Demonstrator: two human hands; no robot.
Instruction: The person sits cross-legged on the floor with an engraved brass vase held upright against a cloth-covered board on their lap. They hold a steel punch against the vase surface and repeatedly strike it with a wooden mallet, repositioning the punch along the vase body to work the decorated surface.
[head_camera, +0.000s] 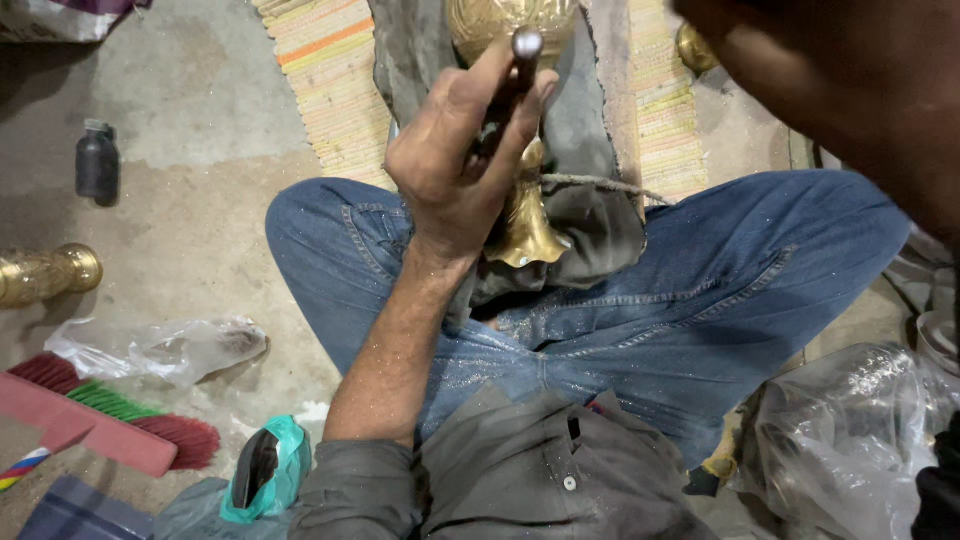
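I sit cross-legged in blue jeans on the floor. A brass vase (527, 225) lies on a grey cloth (590, 235) across my lap, its flared foot towards me and its body running off the top edge. My left hand (455, 165) is closed around a dark metal punch (524, 48) with a rounded shiny head, held upright against the vase. A cord (605, 186) runs across the cloth beside the vase. My right arm (850, 90) is a dark blur at the upper right, and its hand is out of frame.
A black bottle (97, 160) and another brass piece (45, 272) lie at the left. Near them are a clear plastic bag (160, 345), a red and green brush (110, 415) and a teal bag (272, 465). A striped mat (330, 80) lies ahead. Crumpled plastic (850, 440) sits at the right.
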